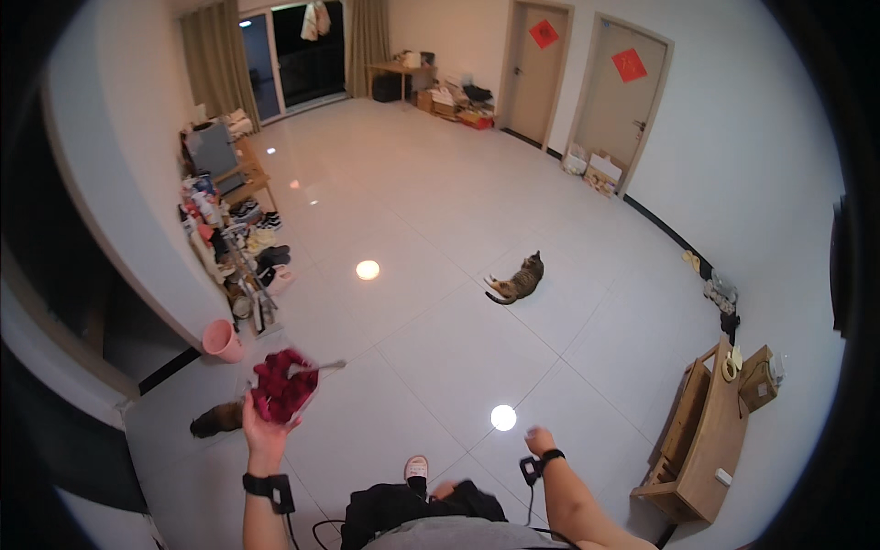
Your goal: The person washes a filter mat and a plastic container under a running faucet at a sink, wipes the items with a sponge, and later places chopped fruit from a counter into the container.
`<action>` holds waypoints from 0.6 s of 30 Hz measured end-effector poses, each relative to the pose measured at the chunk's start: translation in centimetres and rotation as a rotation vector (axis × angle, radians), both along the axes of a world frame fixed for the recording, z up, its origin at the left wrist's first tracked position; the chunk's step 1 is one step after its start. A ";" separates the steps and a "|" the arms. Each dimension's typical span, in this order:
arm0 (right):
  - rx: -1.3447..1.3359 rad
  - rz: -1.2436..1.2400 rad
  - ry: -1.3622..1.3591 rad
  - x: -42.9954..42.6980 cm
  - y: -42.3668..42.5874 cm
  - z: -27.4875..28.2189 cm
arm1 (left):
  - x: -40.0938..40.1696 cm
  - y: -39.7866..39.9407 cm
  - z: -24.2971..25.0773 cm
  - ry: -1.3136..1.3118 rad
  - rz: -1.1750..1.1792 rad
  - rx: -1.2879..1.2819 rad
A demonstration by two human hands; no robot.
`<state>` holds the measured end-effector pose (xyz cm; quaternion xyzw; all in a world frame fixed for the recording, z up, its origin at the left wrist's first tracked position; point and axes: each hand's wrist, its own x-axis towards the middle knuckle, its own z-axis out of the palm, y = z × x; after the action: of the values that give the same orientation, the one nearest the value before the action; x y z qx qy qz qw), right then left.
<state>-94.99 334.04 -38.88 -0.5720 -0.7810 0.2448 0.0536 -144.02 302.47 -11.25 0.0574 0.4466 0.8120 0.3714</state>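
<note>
My left hand (265,430) is raised at the lower left and holds a clear container (313,399) from beneath. Dark magenta chunks, apparently red dragon fruit (278,386), fill it. A metal utensil (333,364), a fork or spoon, sticks out over its right side. Partly behind that hand, a dark brown cat (216,419) is on the floor. My right hand (540,440) hangs over the tiles at the lower right, its fingers curled in and nothing visible in them. Each wrist wears a black strap with a small device.
A tabby cat (519,280) lies mid-floor on the pale tiles (426,316). Against the right wall stands a wooden cabinet (711,454). Along the left are a pink bin (222,340), a crowded shoe rack (251,275) and a wooden table (251,172). Cardboard boxes (443,103) line the far wall.
</note>
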 end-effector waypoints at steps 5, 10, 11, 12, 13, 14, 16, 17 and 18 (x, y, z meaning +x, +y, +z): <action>-0.133 0.292 -0.355 14.7 -2.4 -4.8 | -7.4 23.3 0.9 -0.175 -0.175 0.176; -0.483 -0.138 -0.619 7.7 6.8 -1.0 | -14.3 39.3 0.8 -0.162 -0.147 0.216; -0.473 -0.138 -0.604 5.2 10.4 -1.3 | -16.0 41.8 0.8 -0.167 -0.129 0.223; -0.457 -0.119 -0.597 2.4 14.3 -1.9 | -18.4 44.4 1.0 -0.166 -0.125 0.212; -0.410 -0.071 -0.607 -0.3 19.4 -2.5 | -20.3 47.2 1.2 -0.164 -0.116 0.201; -0.329 0.022 -0.627 -3.6 24.8 -3.0 | -22.2 49.5 1.6 -0.148 -0.090 0.173; -0.138 0.157 -0.529 -10.9 37.7 -4.9 | -26.7 51.9 1.7 -0.119 -0.003 0.150; -0.274 -0.152 0.058 -16.8 44.7 -5.5 | -28.5 53.6 1.5 -0.088 0.074 0.158; -0.532 -0.460 0.910 -23.2 50.9 -5.2 | -30.4 55.6 1.6 -0.092 0.106 0.148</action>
<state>-118.18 384.99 -44.05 -0.5582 -0.4462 0.6365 0.2903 -174.38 358.10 -9.70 0.0234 0.3702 0.8631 0.3427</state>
